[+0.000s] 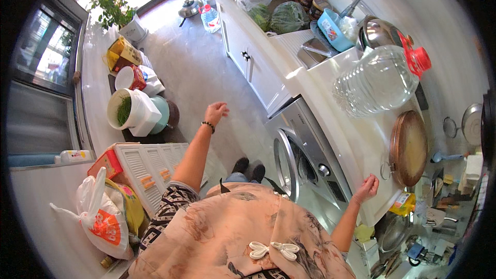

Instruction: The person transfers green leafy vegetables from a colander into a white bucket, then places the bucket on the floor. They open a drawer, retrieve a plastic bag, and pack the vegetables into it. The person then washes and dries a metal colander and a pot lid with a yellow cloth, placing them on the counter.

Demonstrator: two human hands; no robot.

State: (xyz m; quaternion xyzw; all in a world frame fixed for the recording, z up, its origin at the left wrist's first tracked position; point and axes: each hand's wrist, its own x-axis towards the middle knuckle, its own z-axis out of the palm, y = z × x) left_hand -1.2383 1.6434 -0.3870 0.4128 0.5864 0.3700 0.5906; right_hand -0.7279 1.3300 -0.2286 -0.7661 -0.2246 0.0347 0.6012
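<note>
My left hand (217, 112) hangs over the grey floor, fingers loosely bent and holding nothing; a dark bead bracelet (208, 126) circles its wrist. My right hand (366, 190) is curled with no object visible in it, near the front edge of the white countertop (329, 124). Beside that hand lies a round wooden board (409, 148) with a metal ring. A large clear plastic bottle (378, 79) with a red cap and handle rests on the counter. Below the counter, a front-loading washing machine (310, 139) has its round door (286, 166) swung out.
Buckets (149, 114) and bags (124, 52) line the left wall by a potted plant (133, 29). A white slatted cabinet (145, 162) stands at my left. Leafy vegetables (290, 17) and a blue basket (336, 29) occupy the sink area. A lidded pot (189, 7) sits on the floor.
</note>
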